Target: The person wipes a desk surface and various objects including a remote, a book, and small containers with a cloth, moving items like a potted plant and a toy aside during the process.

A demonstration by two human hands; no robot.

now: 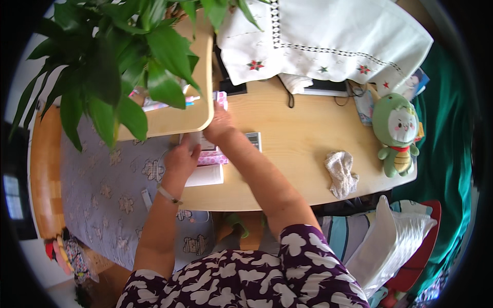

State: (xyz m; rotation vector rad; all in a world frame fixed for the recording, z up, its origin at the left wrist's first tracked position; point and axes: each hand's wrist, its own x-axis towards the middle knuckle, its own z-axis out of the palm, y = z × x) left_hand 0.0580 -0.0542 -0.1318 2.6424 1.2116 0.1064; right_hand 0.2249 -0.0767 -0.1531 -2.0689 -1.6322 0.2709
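My left hand (181, 159) is at the desk's left edge, partly under a raised wooden shelf (200, 121). Between its thumb and fingers shows a pale, flat item (196, 141) that I cannot make out. My right hand (220, 122) reaches in beside the shelf corner, its fingers close to a pink-and-white patterned item (222, 96); whether it grips anything is hidden. Below the hands, a pink patterned item (212, 158) and a white sheet or booklet (206, 175) lie on the desk (285, 169). A calculator (254, 141) is right of them, partly behind my forearm.
A leafy potted plant (115, 73) overhangs the shelf, where pens (169, 103) lie. An embroidered white cloth (327, 34) drapes at the back. To the right are a crumpled cloth (341, 174) and a green plush toy (396, 134). A bed (96, 173) adjoins the desk's left side.
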